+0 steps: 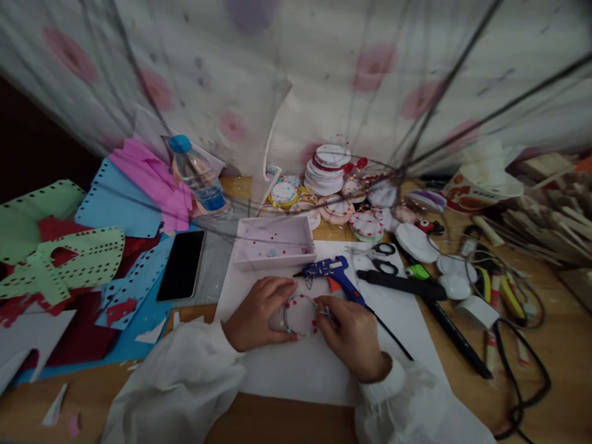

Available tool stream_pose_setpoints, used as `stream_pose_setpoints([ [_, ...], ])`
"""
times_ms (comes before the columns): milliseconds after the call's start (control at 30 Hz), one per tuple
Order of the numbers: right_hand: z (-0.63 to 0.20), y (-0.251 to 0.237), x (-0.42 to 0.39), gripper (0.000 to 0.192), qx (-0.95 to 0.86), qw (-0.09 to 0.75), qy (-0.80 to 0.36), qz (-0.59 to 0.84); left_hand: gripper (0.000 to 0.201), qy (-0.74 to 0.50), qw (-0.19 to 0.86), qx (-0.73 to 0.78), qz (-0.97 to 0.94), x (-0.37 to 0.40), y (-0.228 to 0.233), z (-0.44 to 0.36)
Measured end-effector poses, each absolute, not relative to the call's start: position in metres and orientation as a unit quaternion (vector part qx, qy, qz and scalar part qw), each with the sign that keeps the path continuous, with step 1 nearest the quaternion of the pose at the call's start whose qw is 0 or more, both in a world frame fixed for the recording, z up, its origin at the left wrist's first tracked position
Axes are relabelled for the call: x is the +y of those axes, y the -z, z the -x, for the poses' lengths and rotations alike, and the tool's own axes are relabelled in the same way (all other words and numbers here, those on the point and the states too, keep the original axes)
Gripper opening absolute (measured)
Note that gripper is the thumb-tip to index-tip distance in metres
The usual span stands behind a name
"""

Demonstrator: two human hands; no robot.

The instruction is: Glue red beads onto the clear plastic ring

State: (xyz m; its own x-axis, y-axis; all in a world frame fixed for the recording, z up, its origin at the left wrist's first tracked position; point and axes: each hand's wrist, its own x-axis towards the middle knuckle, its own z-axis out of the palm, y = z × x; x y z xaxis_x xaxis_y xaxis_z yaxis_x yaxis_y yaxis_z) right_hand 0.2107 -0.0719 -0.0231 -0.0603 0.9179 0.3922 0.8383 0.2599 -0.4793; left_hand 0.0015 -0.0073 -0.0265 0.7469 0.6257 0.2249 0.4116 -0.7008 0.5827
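Note:
A small round white disc (300,314) edged with red dots lies on a white paper sheet (296,370). My left hand (259,313) curls around the disc's left rim and steadies it. My right hand (349,336) pinches thin metal tweezers (324,311) whose tip touches the disc's right edge. A blue glue gun (335,274) rests on the sheet just beyond my right hand. Behind the disc stands a shallow white tray (275,242) holding small beads.
Several finished decorated discs (330,185) pile up at the back. Scissors (382,258), pens and cables lie to the right. A black phone (182,265), a water bottle (198,176) and coloured paper scraps (92,253) fill the left. A patterned curtain hangs behind.

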Motion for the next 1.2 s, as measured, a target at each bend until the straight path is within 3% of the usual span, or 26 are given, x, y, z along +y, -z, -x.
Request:
stream_pose_setpoints([
  [133,-0.214,0.021,-0.073,0.017,-0.697,0.371,-0.061,0.611,0.097,-0.217,0.289,0.276,-0.891,-0.007,0.022,0.001],
  [267,-0.218,0.018,-0.076,0.020,-0.630,0.461,-0.131,0.611,0.092,-0.260,0.352,0.266,-0.859,-0.007,0.019,0.006],
  [433,-0.219,0.015,-0.076,0.029,-0.516,0.568,-0.234,0.597,0.047,-0.393,0.450,0.360,-0.717,-0.007,0.025,0.007],
  [533,-0.220,0.013,-0.073,0.031,-0.500,0.585,-0.259,0.584,0.025,-0.441,0.499,0.444,-0.600,-0.005,0.029,0.007],
  [633,-0.225,0.010,-0.070,0.032,-0.506,0.530,-0.321,0.600,0.027,-0.400,0.512,0.473,-0.595,-0.003,0.027,0.009],
  [800,-0.229,0.002,-0.068,0.033,-0.558,0.233,-0.481,0.635,0.032,-0.261,0.462,0.455,-0.715,-0.005,0.012,0.006],
  [867,-0.227,0.001,-0.068,0.033,-0.560,0.178,-0.499,0.637,0.032,-0.218,0.486,0.470,-0.704,-0.007,0.009,0.005],
  [1000,-0.223,0.008,-0.067,0.035,-0.569,0.189,-0.482,0.638,0.029,-0.137,0.591,0.493,-0.623,-0.010,0.006,0.004],
  [1200,-0.221,0.028,-0.062,0.032,-0.581,0.245,-0.469,0.618,0.027,-0.126,0.653,0.475,-0.576,-0.008,0.007,0.006],
])
